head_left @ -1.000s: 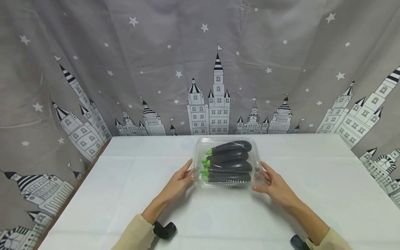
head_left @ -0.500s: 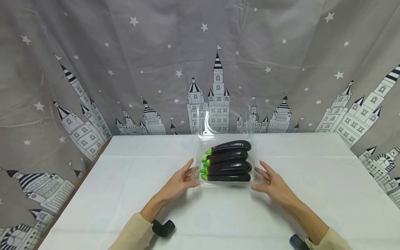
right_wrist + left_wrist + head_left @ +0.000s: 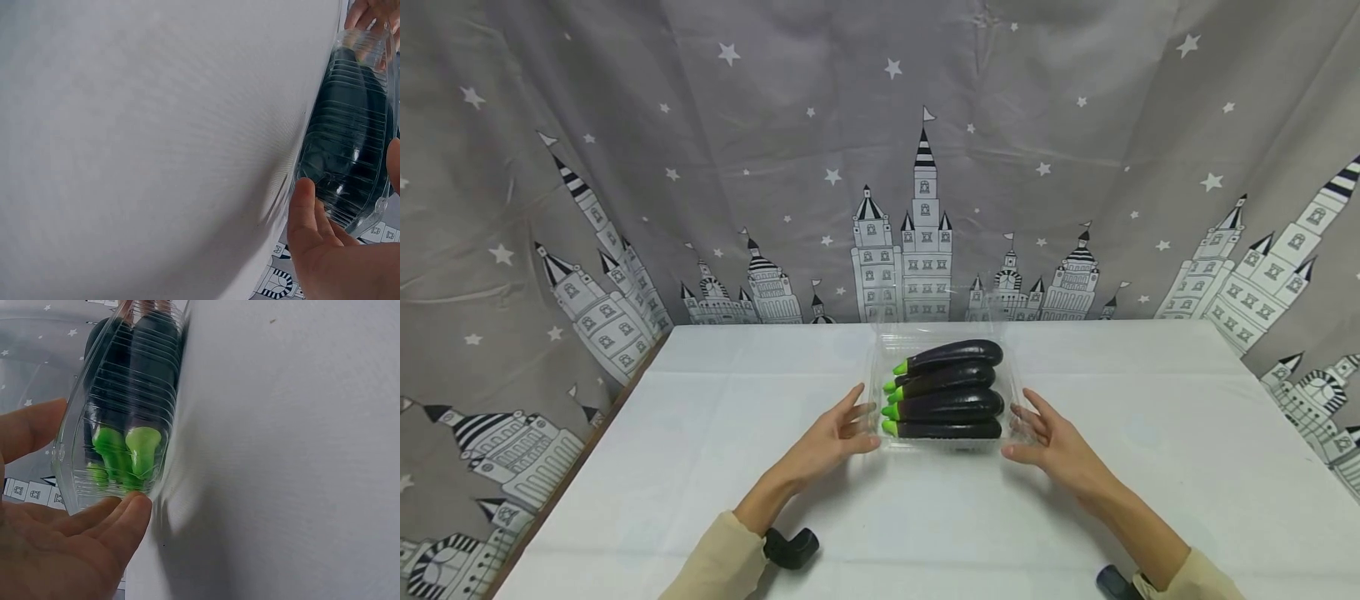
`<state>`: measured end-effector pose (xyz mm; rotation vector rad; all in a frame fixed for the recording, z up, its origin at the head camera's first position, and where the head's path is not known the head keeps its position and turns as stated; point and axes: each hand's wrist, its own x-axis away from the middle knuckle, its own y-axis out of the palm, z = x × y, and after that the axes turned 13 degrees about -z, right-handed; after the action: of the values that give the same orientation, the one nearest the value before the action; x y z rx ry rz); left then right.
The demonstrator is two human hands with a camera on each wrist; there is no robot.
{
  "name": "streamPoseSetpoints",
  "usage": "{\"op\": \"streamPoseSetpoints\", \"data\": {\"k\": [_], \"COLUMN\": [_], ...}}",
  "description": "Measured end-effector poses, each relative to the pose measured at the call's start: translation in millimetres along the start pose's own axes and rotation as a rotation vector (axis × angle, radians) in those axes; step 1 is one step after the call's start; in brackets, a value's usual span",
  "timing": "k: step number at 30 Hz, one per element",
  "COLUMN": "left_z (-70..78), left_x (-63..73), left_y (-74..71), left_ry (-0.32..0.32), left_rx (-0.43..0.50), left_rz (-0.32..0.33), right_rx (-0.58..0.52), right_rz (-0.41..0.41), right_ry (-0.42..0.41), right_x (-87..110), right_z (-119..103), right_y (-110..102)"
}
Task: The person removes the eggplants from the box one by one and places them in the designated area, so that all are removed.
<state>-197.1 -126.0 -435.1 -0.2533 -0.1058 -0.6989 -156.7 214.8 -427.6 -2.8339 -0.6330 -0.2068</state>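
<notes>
We see a clear plastic container on the white counter, between the left hand and the right hand. The left hand is in a released state: its fingers are extended and rather loose, and they touch the container's wall without wrapping around it. The right hand is similar, with relaxed fingers placed against the opposite side. In the wrist views we notice that the plastic is thin and shiny, with rounded corners and many fine parallel ribs across the wall between the hands. Inside lies a heap of eggplants, at least four, long and smooth, of almost black colour, with a glossy skin. Their bright green caps point to the left hand, while the thick round ends are toward the right hand. Beyond both hands, at the far edge of the container, the transparent lid stands raised; it is so faint that we can hardly follow its outline. Farther behind the hands hangs a grey curtain of softly creased cloth, printed with white stars and castles. Behind each hand we find a beige sleeve and, near the wrist, a black rounded device.
</notes>
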Motion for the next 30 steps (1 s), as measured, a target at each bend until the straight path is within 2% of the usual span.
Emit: {"op": "streamPoseSetpoints", "data": {"k": [17, 25, 30], "left_z": [3.4, 4.4, 2.9], "left_x": [2.6, 2.2, 2.3], "left_y": [0.0, 1.9, 2.7], "left_ry": [-0.01, -0.03, -0.039], "left_rx": [0.003, 0.005, 0.022], "left_rz": [-0.017, 0.02, 0.041], "right_rx": [-0.007, -0.027, 0.009], "right_rz": [-0.008, -0.002, 0.015], "right_ry": [-0.006, 0.002, 0.027], "right_x": [1.7, 1.9, 2.7], "right_z": [0.8, -1.0, -2.5], "right_y": [-1.4, -0.9, -1.9]}}
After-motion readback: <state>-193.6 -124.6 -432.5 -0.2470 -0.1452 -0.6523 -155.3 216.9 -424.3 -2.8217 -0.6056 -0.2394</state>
